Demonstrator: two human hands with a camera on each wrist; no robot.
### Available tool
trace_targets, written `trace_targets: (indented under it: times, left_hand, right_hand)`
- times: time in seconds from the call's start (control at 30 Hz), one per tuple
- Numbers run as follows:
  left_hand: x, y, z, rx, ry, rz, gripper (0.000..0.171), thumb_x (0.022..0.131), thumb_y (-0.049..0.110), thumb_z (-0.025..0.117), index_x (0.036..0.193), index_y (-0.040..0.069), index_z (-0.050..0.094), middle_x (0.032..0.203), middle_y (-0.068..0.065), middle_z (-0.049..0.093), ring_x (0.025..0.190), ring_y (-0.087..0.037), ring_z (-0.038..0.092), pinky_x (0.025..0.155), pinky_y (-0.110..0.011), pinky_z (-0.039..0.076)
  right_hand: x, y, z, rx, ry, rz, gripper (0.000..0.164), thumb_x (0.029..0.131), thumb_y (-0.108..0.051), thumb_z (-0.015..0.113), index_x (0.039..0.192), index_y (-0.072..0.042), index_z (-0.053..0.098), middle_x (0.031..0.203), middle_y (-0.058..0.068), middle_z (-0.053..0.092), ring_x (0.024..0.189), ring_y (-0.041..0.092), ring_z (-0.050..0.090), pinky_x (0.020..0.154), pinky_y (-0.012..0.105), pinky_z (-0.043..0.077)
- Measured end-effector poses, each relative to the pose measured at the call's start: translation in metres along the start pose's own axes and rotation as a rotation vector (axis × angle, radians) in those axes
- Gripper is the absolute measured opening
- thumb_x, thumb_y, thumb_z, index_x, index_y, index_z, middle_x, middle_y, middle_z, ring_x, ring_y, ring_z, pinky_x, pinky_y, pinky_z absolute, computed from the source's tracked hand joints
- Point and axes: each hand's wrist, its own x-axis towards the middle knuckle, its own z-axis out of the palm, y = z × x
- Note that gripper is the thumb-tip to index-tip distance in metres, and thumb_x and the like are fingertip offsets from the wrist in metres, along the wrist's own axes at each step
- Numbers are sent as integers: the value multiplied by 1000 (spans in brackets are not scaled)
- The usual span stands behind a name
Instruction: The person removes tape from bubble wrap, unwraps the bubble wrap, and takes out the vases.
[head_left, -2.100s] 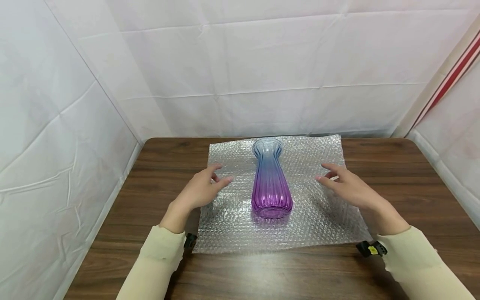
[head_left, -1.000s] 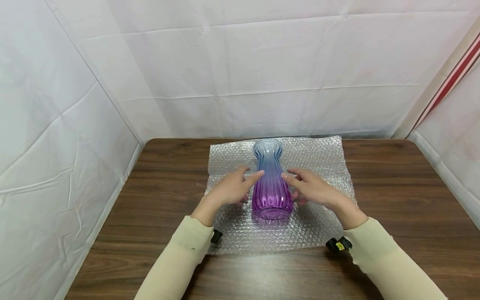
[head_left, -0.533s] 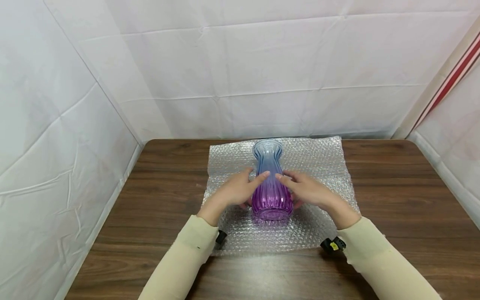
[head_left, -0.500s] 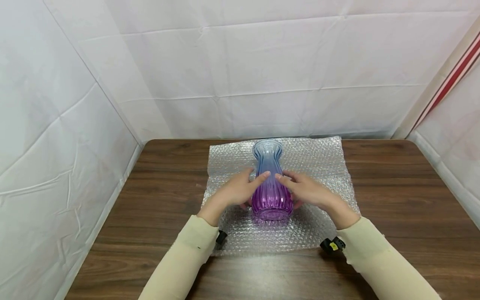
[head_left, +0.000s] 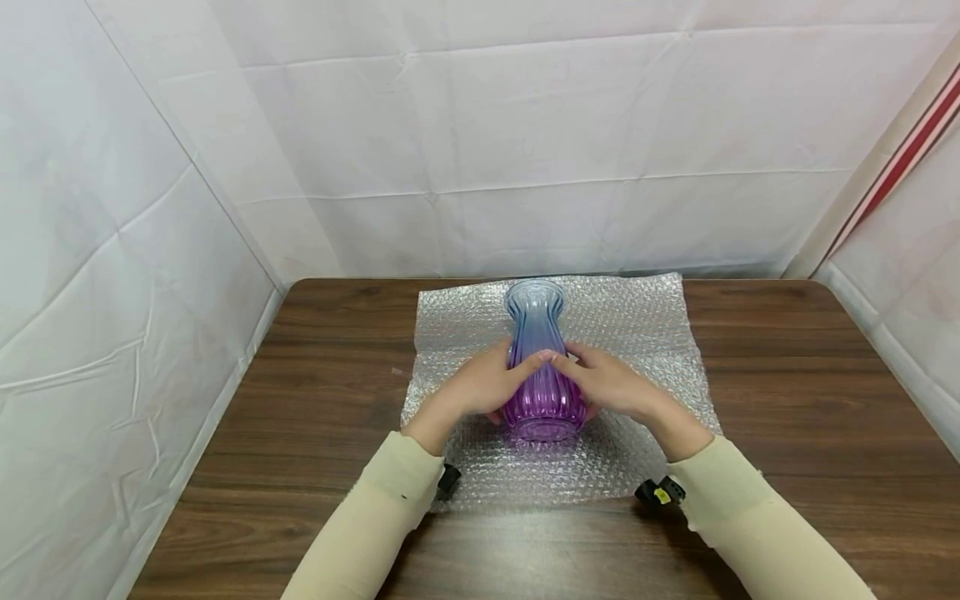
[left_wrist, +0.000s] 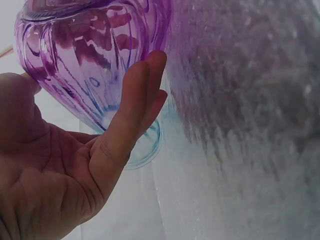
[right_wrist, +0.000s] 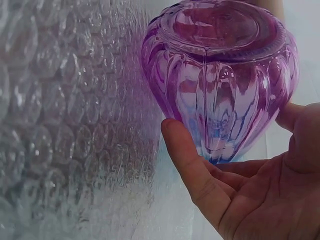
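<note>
A ribbed glass vase (head_left: 543, 400), blue at its mouth and purple at its base, lies on its side on a sheet of bubble wrap (head_left: 630, 312). Its mouth points away from me. My left hand (head_left: 480, 385) holds the vase from the left, and my right hand (head_left: 615, 385) holds it from the right. Both thumbs lie over the top of the body, their tips meeting. In the left wrist view, the left fingers (left_wrist: 122, 115) curve along the glass. The right wrist view shows the right fingers (right_wrist: 187, 160) beside the vase, under its round base.
The bubble wrap lies flat on a dark wooden table (head_left: 322, 400), reaching close to its back edge. White cloth walls (head_left: 480, 150) stand behind and at both sides. A small black camera (head_left: 660, 493) sits at the right wrist, another (head_left: 448, 482) at the left.
Both hands have moved inward from either side of the vase, closing on its body until the thumb tips meet on top. The vase and bubble wrap have stayed in place.
</note>
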Motion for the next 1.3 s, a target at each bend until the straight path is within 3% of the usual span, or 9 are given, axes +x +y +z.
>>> trace_targets:
  times: [0.47,0.57,0.93,1.07,1.3]
  left_hand:
    - [1,-1,3,0,22,33,87,98,74,47,158,12,36,116,-25,69,56,-28,70,50,-46,60]
    - [-1,2,2,-7,24,38,88,97,75,47,158,13,36,116,-25,69,57,-28,71,51,-47,61]
    - [-13,8,-10,-68,47,108,86,96,72,54,160,17,34,121,-19,71,84,-26,75,62,-43,63]
    - [-18,8,-16,-71,51,133,83,98,68,56,160,18,34,127,-18,70,99,-29,74,67,-38,63]
    - [-28,5,-25,-181,36,94,85,96,61,66,161,22,27,128,-20,66,98,-31,74,60,-43,63]
  right_hand:
    - [-4,1,1,-14,18,-17,69,111,-48,43,161,-3,32,128,30,67,82,23,74,64,42,63]
    - [-6,-1,-1,-47,29,-32,72,110,-50,43,163,-3,29,131,29,66,86,23,75,73,41,63]
    - [-12,-23,0,-133,73,-75,78,108,-57,43,166,-9,23,126,24,69,91,22,73,77,37,62]
    - [-10,-28,2,-81,51,-90,76,108,-52,47,166,-11,21,126,24,67,93,24,73,74,37,63]
    - [-8,-36,8,-96,49,-144,71,109,-44,51,165,-10,25,128,26,66,104,31,71,79,38,63]
